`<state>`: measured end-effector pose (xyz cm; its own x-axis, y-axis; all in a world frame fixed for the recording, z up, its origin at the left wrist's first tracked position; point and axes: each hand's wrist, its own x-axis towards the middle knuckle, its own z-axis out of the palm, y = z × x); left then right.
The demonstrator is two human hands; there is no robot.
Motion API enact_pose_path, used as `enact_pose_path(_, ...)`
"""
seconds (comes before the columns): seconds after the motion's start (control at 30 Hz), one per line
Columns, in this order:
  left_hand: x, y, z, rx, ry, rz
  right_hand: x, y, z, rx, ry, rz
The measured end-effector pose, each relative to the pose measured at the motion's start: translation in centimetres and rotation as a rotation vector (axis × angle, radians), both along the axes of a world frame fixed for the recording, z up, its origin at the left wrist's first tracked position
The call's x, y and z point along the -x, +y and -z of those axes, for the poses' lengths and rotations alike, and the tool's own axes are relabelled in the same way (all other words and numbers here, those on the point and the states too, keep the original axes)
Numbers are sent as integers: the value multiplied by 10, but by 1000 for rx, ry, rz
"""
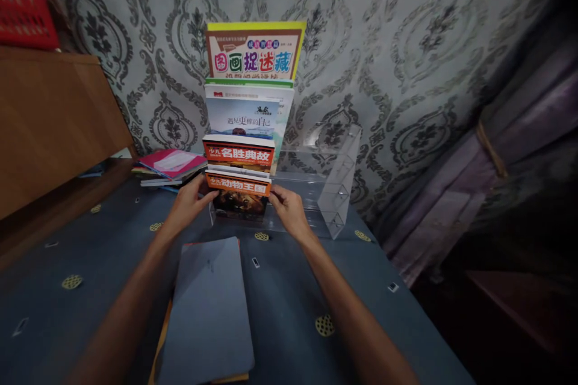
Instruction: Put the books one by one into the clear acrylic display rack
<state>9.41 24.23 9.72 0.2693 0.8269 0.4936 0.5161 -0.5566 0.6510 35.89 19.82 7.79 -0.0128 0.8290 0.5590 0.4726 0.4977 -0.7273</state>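
Left grip (pixel 190 200) and right grip (pixel 289 209) pinch the side edges of 1 lion-cover book (pixel 241 204), frontmost at the left of the clear acrylic rack (pixel 342 186). Uneven pressure could tilt it, snag its foot or bump the red-banded book (pixel 239 155) behind. Foot dim, seating unclear; far side of each grip hidden; lower covers behind blocked.

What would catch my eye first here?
The yellow-edged book stands highest, at the back of the clear rack. At the front, the left hand and right hand hold an orange-topped book by its sides. A grey-blue cover lies nearer the camera.
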Motion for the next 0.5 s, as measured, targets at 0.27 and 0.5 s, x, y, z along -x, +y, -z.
enact_pose_path(0.27,-12,-7,4,-122,17,-140,12,-3,7,-59,-2,213)
enact_pose_path(0.5,-16,-7,9,-119,38,-211,13,-7,2,-52,-21,272)
